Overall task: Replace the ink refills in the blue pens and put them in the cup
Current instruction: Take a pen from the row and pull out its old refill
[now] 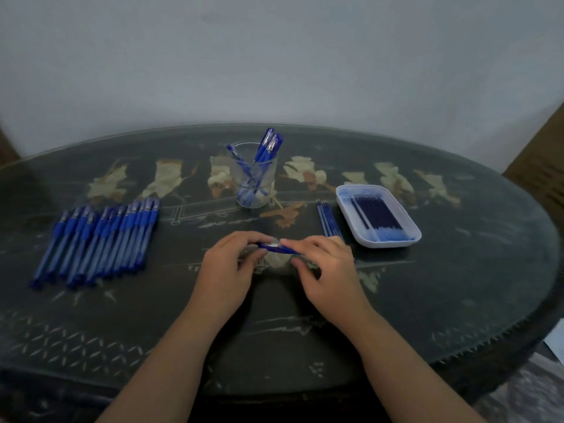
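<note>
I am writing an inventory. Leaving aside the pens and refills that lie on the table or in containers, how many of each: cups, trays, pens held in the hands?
Glass cup: 1
White tray: 1
Held pen: 1
Total: 3

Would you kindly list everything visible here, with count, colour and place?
row of pens: roughly fifteen, blue, side by side on the table's left
cup: one, clear, far centre
pens in cup: several, blue, standing tilted
tray: one, white, right of the cup
refills in tray: many, dark blue
loose refills: a few, blue, on the table just left of the tray
held pen: one, blue, between both hands
table: one, dark with pale painted figures
left hand: fingers pinch the held pen
right hand: fingers pinch the held pen
</note>
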A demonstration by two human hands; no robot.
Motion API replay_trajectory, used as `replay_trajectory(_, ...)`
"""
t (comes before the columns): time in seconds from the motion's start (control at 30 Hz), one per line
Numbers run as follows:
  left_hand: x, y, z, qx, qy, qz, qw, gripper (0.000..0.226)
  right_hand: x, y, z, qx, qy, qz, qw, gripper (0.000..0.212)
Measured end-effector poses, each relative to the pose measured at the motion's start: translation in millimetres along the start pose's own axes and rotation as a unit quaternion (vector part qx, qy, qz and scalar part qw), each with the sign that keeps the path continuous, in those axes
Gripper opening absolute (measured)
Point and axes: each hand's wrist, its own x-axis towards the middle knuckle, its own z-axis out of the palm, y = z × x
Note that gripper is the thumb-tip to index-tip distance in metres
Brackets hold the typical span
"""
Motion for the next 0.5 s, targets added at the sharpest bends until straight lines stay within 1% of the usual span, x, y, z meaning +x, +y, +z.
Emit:
replay_trajectory(0.1,0,2,-1,-0.014,-0.013,0.002,1.0,0.029,0,4,0,0.007,0.018,-0.015,1.0,0.037)
replay_trajectory(0.17,0,1,-1,-0.016,-0.016,0.013,1.0,0.028,0,7,1,0.007,0.026,-0.019,0.999,0.042)
replay_trajectory(0.27,2,-3,-1,0.0,-0.015,0.049,0.999,0.028,0,11,3,0.012,0.034,-0.021,0.999,0.046)
replay_trajectory(0.37,3,-8,0,0.015,-0.008,0.085,0.996,0.027,-1,11,2,0.017,0.05,-0.031,0.998,0.044)
replay_trajectory(0.5,3,-9,1,0.014,0.014,0.103,0.994,0.019,-2,8,1,0.018,0.064,-0.035,0.997,0.039)
